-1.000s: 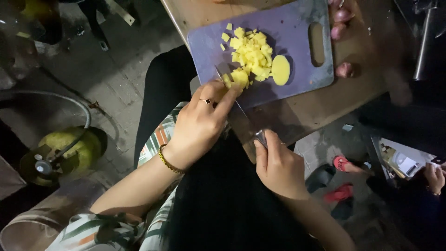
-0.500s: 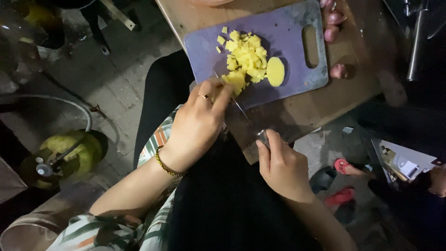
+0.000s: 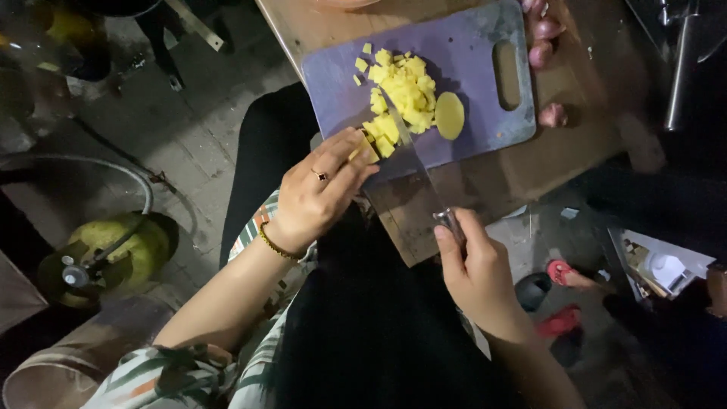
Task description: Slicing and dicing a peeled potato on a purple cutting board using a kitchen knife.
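A purple cutting board [image 3: 469, 53] lies on a wooden table [image 3: 492, 174]. On it sits a heap of small yellow potato cubes [image 3: 405, 87] and one round yellow slice [image 3: 449, 115]. My left hand [image 3: 322, 189], wearing a ring and a bracelet, presses its fingertips on a strip of potato [image 3: 371, 145] at the board's near edge. My right hand [image 3: 477, 273] grips the handle of a knife [image 3: 413, 163]; the blade reaches up to the potato beside my left fingers.
Small reddish onions [image 3: 547, 45] lie at the board's right end, one more [image 3: 553, 115] below. A yellow-green gas cylinder [image 3: 113, 254] with a hose stands on the floor at left. Red sandals [image 3: 564, 303] lie lower right.
The view has shifted slightly. The knife blade has worked along the potato strip, and my left fingers stay pressed on it.
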